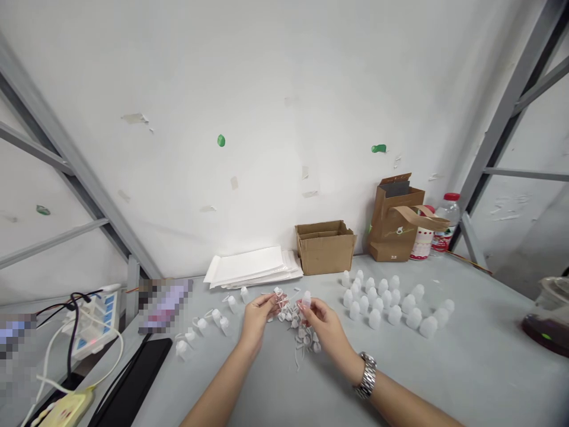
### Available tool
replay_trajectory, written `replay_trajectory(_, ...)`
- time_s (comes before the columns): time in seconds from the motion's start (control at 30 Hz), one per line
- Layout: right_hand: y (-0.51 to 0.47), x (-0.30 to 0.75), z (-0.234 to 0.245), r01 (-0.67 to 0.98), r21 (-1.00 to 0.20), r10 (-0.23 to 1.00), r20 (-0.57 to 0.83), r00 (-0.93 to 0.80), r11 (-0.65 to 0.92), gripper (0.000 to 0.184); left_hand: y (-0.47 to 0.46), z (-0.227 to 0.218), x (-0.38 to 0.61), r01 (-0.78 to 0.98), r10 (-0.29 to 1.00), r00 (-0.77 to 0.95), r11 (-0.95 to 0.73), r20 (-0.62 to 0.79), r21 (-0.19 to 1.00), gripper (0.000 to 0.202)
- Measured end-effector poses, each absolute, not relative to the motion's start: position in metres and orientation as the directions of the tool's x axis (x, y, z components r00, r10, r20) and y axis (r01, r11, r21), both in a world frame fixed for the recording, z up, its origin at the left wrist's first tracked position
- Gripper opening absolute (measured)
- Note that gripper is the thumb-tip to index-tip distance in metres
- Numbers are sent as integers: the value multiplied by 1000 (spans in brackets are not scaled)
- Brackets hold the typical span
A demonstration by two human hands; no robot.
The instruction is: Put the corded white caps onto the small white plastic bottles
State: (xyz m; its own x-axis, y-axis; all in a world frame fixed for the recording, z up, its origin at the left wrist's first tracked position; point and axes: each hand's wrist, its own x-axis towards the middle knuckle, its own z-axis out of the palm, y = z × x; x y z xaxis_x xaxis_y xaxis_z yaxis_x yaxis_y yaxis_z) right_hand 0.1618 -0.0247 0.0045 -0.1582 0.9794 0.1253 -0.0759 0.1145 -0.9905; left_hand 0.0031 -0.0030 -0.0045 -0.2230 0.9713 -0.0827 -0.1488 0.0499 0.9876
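Observation:
My left hand (pixel 256 315) pinches a small white piece with a cord (pixel 278 291) between thumb and fingers. In my right hand (pixel 323 323), which wears a metal watch at the wrist, is a frosted white dome-shaped cap (pixel 306 296), held upright by the fingertips. Between and below the hands lies a pile of small white corded pieces (pixel 304 339). To the right, several frosted domes (pixel 395 314) stand in loose rows on the grey table (pixel 275 391). On the left, several domes with white corded pieces on them (pixel 216 316) are spread out.
Behind the hands are a stack of white envelopes (pixel 249 267) and an open cardboard box (pixel 326 252). A brown paper bag (pixel 391 231) and bottles (pixel 447 219) stand at back right. A power strip with cables (pixel 95 323) and a black flat object (pixel 133 382) lie left.

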Motion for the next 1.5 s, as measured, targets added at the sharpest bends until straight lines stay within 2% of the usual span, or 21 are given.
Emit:
replay_trajectory(0.1,-23,162,0,-2,-992,981,124,-149,125,33,-6,-2,4,-319,964,-184,126,-192,939,34)
replay_trajectory(0.2,-22,162,-3,25,-991,981,128,-144,133,34,-7,-1,5,-364,967,-149,139,-205,921,31)
replay_trajectory(0.67,-24,162,0,34,-991,982,121,-144,127,35,-2,-8,-2,-115,939,-309,119,-149,986,35)
replay_trajectory(0.83,-25,161,1,26,-993,982,107,-158,112,36,-2,-7,-4,34,937,-344,73,-57,997,32)
replay_trajectory(1.0,-25,161,-2,34,-994,979,94,-180,101,36,-5,-3,-6,253,928,-354,-28,120,967,16)
replay_trajectory(1.1,-24,161,-4,43,-994,979,95,-181,105,37,-8,-5,-7,502,897,-244,-207,367,840,13)
replay_trajectory(1.17,-23,161,-5,51,-993,978,97,-185,108,37,-8,-6,-7,598,866,-133,-318,481,736,15)
replay_trajectory(1.33,-24,162,-3,121,-984,981,110,-162,130,36,-8,-9,-4,608,851,-6,-414,525,678,17)
replay_trajectory(1.5,-25,164,2,208,-960,979,170,-112,190,33,-11,-7,-2,609,887,-12,-359,461,707,15)
